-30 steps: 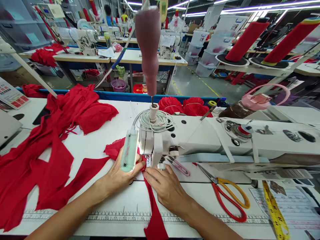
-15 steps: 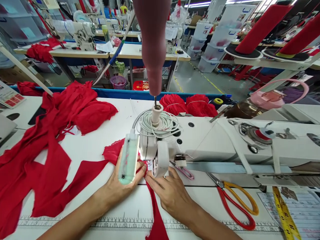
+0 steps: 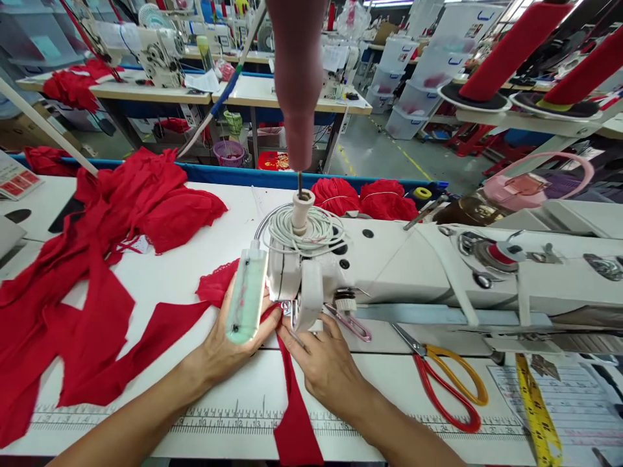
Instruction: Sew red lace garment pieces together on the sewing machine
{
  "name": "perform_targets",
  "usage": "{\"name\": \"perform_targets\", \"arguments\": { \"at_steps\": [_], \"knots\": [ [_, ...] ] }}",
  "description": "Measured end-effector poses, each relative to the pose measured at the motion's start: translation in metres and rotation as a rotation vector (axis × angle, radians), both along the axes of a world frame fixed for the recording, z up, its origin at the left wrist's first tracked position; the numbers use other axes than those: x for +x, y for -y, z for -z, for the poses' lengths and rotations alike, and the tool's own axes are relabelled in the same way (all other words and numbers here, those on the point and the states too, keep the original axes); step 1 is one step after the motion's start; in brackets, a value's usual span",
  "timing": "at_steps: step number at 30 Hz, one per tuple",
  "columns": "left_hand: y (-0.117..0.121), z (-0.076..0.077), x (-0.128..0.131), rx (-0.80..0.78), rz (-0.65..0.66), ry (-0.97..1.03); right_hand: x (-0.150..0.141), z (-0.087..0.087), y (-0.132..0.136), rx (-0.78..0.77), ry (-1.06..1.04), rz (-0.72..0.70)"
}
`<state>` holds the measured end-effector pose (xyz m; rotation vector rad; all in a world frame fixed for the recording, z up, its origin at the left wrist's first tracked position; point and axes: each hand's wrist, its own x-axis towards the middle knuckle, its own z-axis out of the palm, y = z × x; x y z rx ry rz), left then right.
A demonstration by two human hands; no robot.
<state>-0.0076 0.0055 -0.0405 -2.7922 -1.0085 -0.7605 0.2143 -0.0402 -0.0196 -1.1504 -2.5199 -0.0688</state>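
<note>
A narrow red fabric strip (image 3: pixel 292 395) runs from the table's front edge up under the needle of a white sewing machine (image 3: pixel 389 266). My left hand (image 3: pixel 228 347) lies flat on the red fabric just left of the needle, partly behind the machine's lamp (image 3: pixel 246 298), with fingers stretched toward the presser foot. My right hand (image 3: pixel 324 363) lies flat on the table right of the strip, its fingertips pressing the fabric close to the needle.
Loose red fabric (image 3: pixel 97 259) is heaped across the left of the table. Red and yellow scissors (image 3: pixel 448 383), small pink snips (image 3: pixel 353 324) and a yellow tape measure (image 3: pixel 535 408) lie at the right. A pink thread cone (image 3: pixel 296 65) stands above the machine. Other sewing stations stand behind.
The red strip has been drawn a little further under the needle. Both hands stay flat beside it, shifted slightly. The view has tilted a bit.
</note>
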Motion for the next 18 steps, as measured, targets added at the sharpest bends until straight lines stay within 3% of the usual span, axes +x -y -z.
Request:
{"name": "perform_targets", "arguments": {
  "at_steps": [5, 18],
  "knots": [
    [0.0018, -0.0078, -0.0003, -0.049, 0.021, -0.080, -0.0021, -0.0013, 0.0030, 0.026, -0.059, -0.016],
    [0.0062, -0.0080, 0.0030, -0.081, -0.038, -0.052, 0.0003, 0.0004, 0.0008, 0.055, -0.092, 0.003]
  ]
}}
